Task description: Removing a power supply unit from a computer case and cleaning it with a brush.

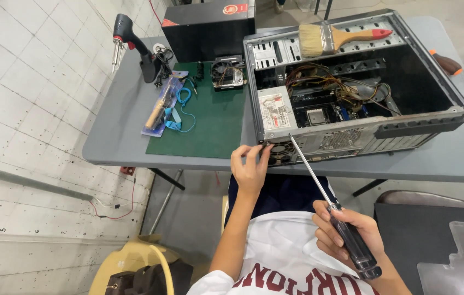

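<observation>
On the grey table (122,147): one computer case (352,82), one paintbrush (341,38), one green mat (215,120), two screwdrivers.

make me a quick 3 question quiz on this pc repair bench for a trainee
1. True or false: the paintbrush lies on top of the open computer case.
2. Which hand holds the long screwdriver? A) left hand B) right hand C) neither
3. What colour is the mat beside the case?

Key
1. True.
2. B: the right hand grips the dark handle, with the tip at the case's rear corner, where the left hand touches the case.
3. Green.
</observation>
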